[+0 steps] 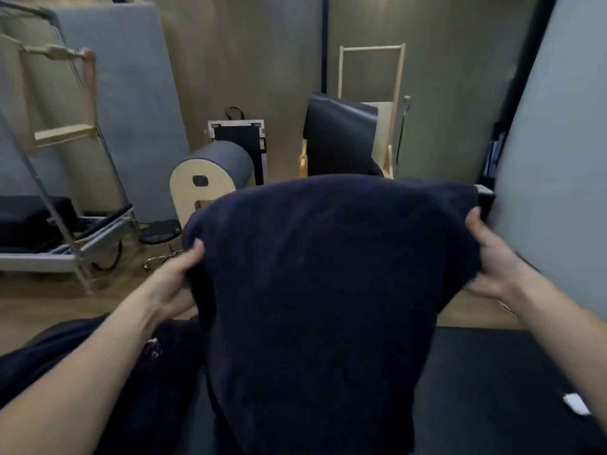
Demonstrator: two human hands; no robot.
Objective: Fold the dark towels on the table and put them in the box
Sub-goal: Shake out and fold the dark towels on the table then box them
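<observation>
Head view: a dark navy terry towel hangs lifted above the dark table, the left hand and right hand each gripping an upper side edge. Best to keep the edges level and taut, then bring them together evenly.

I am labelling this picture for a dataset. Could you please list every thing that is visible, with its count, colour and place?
towel: one, dark navy, held up in the middle
cloth heap: one, dark, lower left
table: one, black top, lower right
paper scrap: one, white, on the table
arc barrel: one, grey and pale wood, on the floor behind
stool: one, black, beside the barrel
metal frame: one, silver, left
wooden ladder: one, pale, back wall
left hand: grips the towel's left edge
right hand: grips the towel's right edge
</observation>
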